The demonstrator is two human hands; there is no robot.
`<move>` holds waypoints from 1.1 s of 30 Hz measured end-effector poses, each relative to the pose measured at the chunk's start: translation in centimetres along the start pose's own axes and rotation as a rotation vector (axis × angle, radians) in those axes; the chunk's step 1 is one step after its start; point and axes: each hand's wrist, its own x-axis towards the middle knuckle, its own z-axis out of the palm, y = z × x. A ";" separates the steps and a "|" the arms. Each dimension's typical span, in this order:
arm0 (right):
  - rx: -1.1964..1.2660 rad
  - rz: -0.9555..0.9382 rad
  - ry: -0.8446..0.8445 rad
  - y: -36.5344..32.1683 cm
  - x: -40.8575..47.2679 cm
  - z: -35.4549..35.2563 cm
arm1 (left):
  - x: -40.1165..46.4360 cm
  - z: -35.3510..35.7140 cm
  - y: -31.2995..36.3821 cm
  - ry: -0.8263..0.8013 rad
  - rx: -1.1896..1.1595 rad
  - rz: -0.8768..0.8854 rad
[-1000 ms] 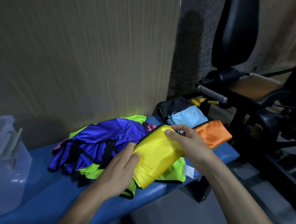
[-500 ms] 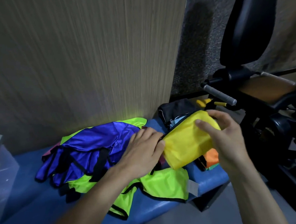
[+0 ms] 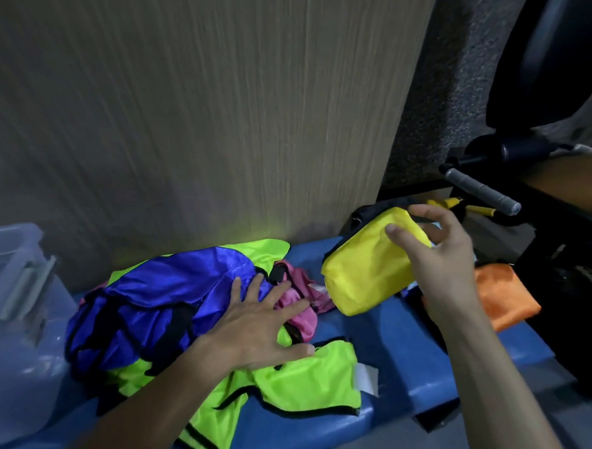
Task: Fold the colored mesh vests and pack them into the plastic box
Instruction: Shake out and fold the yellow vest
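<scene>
1. Plastic box (image 3: 17,328), at 9 o'clock on the bench (image 3: 391,373); contents indistinct.
2. Right hand (image 3: 440,251) pinches the folded yellow vest (image 3: 365,265), long axis 1 to 7 o'clock.
3. Left hand (image 3: 255,326), fingers spread, presses the vest pile (image 3: 161,300).

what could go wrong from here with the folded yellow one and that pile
1. The right hand holds the folded yellow vest by one end in the air; its free end may sag and unfold.
2. The plastic box sits at the far left, so carrying it across the pile risks snagging.
3. The left hand rests spread on the blue vest, while the green vest lies near the bench edge; pulling could drag it off.
</scene>
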 end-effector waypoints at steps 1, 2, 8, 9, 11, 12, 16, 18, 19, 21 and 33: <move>0.019 0.019 -0.019 0.0 0.0 1.2 | -1.0 0.2 -1.1 0.002 -0.004 0.004; 0.040 0.048 -0.046 0.0 0.1 2.4 | -2.1 0.4 -2.2 0.008 -0.009 0.007; 0.141 0.329 -0.168 0.8 4.1 8.7 | -5.5 1.5 -5.3 0.119 -0.044 0.052; 0.112 0.352 -0.169 1.5 5.0 9.3 | -5.7 1.6 -5.3 0.131 -0.053 0.058; -0.146 0.304 -0.180 3.3 6.2 9.9 | -5.9 1.7 -5.3 0.153 -0.055 0.066; -0.352 0.258 -0.212 4.2 6.5 10.0 | -5.9 1.7 -5.2 0.160 -0.054 0.073; -0.759 0.161 -0.282 5.6 6.0 9.9 | -5.9 1.6 -5.2 0.164 -0.081 0.084; -0.722 0.144 -0.242 5.5 6.3 10.2 | -5.9 1.6 -5.1 0.159 -0.088 0.083; -0.693 0.144 -0.224 5.3 6.4 10.4 | -5.9 1.5 -5.1 0.159 -0.090 0.083; -0.725 0.124 -0.214 5.1 6.3 11.0 | -5.9 1.4 -5.1 0.159 -0.086 0.087; -1.252 -0.221 -0.738 8.6 0.2 12.3 | -7.1 0.3 -5.2 0.250 -0.130 0.124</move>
